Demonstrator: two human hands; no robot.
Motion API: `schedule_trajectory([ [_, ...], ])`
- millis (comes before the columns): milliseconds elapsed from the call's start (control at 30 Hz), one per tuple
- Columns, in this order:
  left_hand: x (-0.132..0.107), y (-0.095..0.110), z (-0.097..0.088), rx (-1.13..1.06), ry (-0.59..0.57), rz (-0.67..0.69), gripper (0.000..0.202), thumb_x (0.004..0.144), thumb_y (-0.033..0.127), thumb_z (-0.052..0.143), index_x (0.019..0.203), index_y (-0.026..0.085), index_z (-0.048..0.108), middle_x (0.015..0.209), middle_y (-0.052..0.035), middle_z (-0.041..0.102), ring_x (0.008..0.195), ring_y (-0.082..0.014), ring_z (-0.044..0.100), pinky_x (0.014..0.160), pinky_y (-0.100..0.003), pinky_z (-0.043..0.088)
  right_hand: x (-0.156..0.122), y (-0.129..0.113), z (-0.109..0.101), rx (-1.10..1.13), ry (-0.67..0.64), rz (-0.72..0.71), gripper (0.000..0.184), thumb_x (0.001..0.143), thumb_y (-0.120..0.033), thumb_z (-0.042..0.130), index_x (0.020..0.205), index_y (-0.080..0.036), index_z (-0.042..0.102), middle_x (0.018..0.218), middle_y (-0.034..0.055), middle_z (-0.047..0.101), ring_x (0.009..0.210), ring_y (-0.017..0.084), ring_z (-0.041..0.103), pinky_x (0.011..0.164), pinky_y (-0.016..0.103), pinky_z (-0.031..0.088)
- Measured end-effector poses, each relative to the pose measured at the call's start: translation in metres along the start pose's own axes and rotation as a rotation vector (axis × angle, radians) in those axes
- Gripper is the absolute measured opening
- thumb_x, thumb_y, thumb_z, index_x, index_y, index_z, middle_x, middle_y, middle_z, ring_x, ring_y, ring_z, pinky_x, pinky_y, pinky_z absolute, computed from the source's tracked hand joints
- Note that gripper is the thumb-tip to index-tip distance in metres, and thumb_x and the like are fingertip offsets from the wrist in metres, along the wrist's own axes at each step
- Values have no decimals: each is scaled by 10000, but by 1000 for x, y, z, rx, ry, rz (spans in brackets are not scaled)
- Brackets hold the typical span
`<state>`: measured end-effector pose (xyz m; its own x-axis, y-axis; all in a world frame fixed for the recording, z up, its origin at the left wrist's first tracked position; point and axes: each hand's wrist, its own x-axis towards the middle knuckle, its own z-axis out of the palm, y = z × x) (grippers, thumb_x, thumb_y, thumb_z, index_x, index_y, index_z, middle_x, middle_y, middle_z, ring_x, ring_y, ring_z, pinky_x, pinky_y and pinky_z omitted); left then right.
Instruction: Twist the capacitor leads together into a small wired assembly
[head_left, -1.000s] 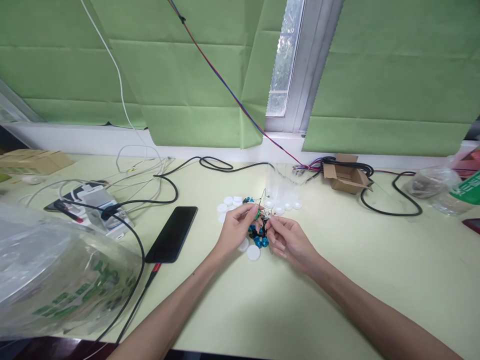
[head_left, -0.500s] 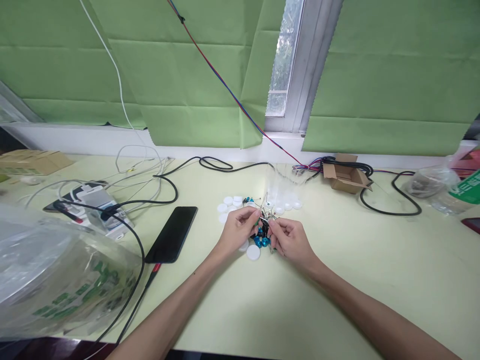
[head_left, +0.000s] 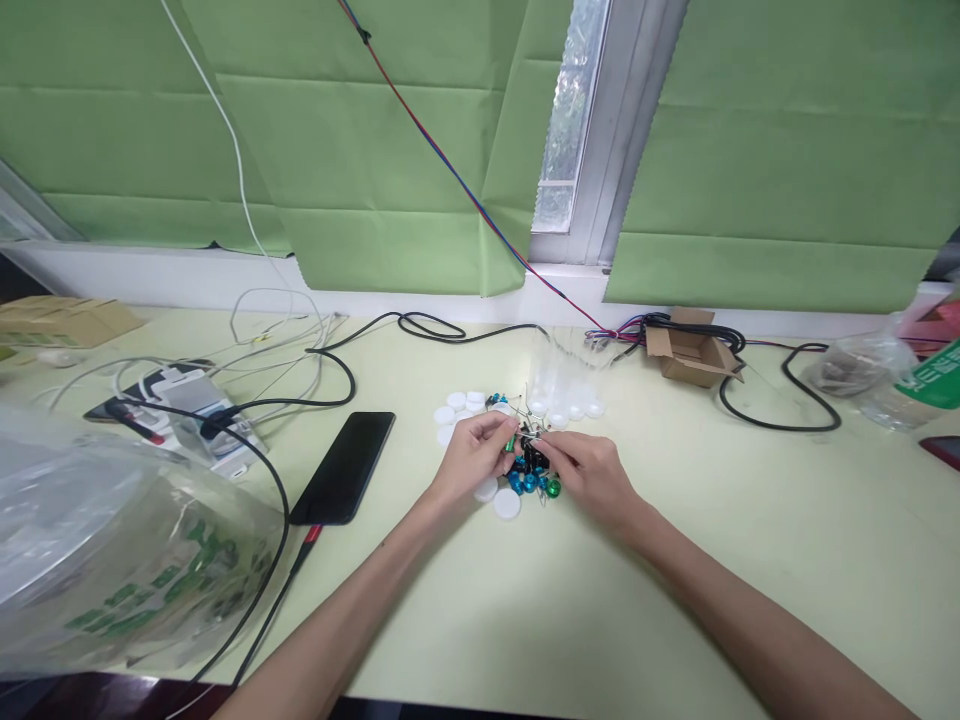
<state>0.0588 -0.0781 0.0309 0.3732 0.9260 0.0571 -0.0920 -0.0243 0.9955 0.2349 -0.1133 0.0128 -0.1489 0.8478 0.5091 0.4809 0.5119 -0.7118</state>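
Note:
Over a small pile of parts, my left hand (head_left: 476,458) is closed in a pinch on a small shiny green part (head_left: 511,442) with a thin metal end. My right hand (head_left: 596,472) comes from the other side, fingers closed at the thin metal pieces (head_left: 529,434); what exactly it grips is too small to make out. Beneath the fingers lie shiny blue round pieces (head_left: 530,482), a green one (head_left: 553,488) and black bits. White round caps (head_left: 507,503) lie left of the pile and in front of it. Behind stand several clear tubes (head_left: 566,375) with white bottoms.
A black phone (head_left: 345,468) with a cable lies to the left. Farther left are a power strip (head_left: 206,420), tangled cables and a large clear plastic bag (head_left: 127,540). An open cardboard box (head_left: 691,358) and a black cable (head_left: 795,428) are at the back right.
My right hand has turned flatter and shifted slightly right, so the green round piece in the pile shows. The green part in my left hand is now more visible.

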Motion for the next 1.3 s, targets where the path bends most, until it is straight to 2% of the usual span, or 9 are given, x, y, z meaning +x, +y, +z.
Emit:
schedule_trajectory([
  [233,0,-1,1,73,28,89,311,841,460,606,757,160,603,643,9,569,450,-70,437,441,-215,338,8,-11,-1,613,-191,517,408,858,-543,568,787,-155,670,502,-19,587,311,76,404,311,203,284],
  [367,-1,1,2,72,41,98,303,836,460,616,765,166,612,631,13,571,447,-72,442,443,-217,349,11,-11,-4,799,-200,592,400,791,-531,662,751,-133,668,501,-42,546,331,44,374,318,174,291],
  [567,-1,3,2,47,19,92,313,829,461,625,747,159,611,637,2,588,434,-71,450,437,-225,348,8,-14,-2,553,-66,400,327,848,-462,623,726,-163,674,582,14,632,391,96,486,395,237,417],
  [667,-1,2,2,20,17,50,316,834,458,622,741,156,609,626,-3,588,413,-68,447,415,-222,322,4,-11,-3,266,-22,179,294,922,-381,537,753,-194,691,613,34,640,489,146,557,508,285,479],
  [800,-3,3,2,-28,18,-19,330,828,459,627,700,156,597,602,-3,576,384,-60,424,388,-219,288,-1,2,-5,-93,-10,-160,228,943,-266,494,957,-232,718,842,85,701,756,213,633,705,337,499],
  [933,-4,6,3,-19,14,14,317,839,450,618,722,155,601,628,-11,584,401,-63,439,400,-219,308,-3,7,-4,-187,30,-193,244,950,-228,481,1072,-240,692,834,77,696,747,205,632,700,322,493],
  [1033,-5,6,3,28,20,91,296,860,432,599,752,156,610,642,-8,584,425,-74,461,422,-224,343,-1,0,-3,-116,65,-77,242,941,-281,514,1127,-224,657,832,68,700,702,195,633,674,319,503],
  [1100,-5,5,4,84,29,155,293,874,418,584,748,155,614,622,2,569,436,-77,461,442,-229,359,2,-5,-4,24,26,49,209,927,-342,541,982,-202,686,749,52,687,598,170,612,604,306,508],
  [1300,-6,0,4,182,57,225,264,897,391,557,806,157,637,629,5,556,514,-96,478,493,-234,380,14,-14,-9,784,-234,555,367,828,-512,650,812,-145,667,650,35,679,453,94,542,414,211,434],
])
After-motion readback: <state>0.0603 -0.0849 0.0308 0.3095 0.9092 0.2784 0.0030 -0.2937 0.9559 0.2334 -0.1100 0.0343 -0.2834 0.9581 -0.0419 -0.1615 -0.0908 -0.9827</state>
